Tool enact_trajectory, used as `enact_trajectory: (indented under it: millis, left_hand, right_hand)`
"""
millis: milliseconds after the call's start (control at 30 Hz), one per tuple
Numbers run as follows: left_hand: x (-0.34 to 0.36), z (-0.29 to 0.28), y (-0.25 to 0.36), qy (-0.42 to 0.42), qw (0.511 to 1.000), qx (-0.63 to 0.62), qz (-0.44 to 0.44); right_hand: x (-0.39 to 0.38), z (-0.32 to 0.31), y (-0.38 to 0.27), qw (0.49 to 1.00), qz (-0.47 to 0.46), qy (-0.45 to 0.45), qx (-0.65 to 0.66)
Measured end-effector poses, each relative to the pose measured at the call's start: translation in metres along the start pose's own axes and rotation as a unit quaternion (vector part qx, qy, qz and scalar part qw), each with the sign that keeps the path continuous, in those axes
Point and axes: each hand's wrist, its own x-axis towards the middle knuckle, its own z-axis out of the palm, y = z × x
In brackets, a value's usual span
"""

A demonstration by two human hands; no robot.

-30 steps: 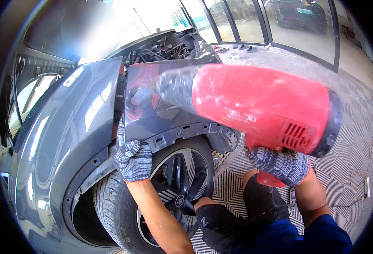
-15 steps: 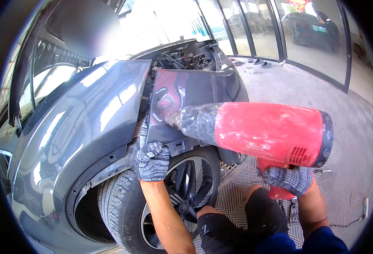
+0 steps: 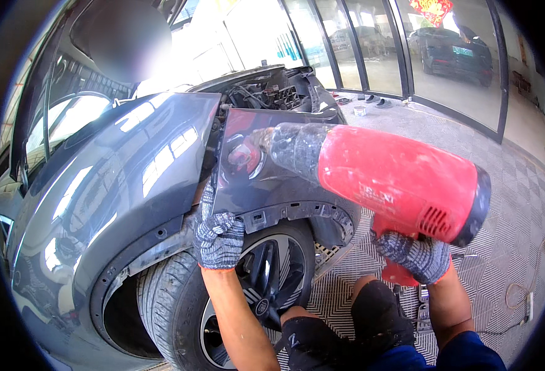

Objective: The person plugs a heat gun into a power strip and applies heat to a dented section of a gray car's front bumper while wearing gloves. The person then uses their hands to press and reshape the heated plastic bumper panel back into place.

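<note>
Heat gun (image 3: 402,183) — right hand (image 3: 413,255) | nozzle (image 3: 297,148) leftward | long axis sloping down rightward

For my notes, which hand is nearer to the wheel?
Left. The left hand is by the top of the wheel; the right hand, farther right, grips the red heat gun.

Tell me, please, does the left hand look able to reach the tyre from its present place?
Probably yes. The gloved left hand is at the edge of the grey bumper panel, and the tyre shows just below, with nothing visible between them. The red heat gun in the right hand points elsewhere.
</note>
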Motion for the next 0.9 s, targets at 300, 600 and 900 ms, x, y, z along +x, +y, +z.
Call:
enact_trajectory:
  millis: [300,600,900]
  left_hand:
    - [0.006,-0.025,-0.007,-0.010,1.000,-0.027,0.002]
    - [0.017,0.026,-0.024,0.105,0.990,-0.016,0.093]
    - [0.013,0.022,-0.011,0.093,0.991,-0.026,0.090]
  right_hand:
    - [0.013,-0.019,-0.034,0.814,0.344,0.101,0.456]
    - [-0.011,-0.006,0.003,0.957,0.128,0.016,0.260]
    - [-0.002,-0.013,0.002,0.937,0.154,0.059,0.309]
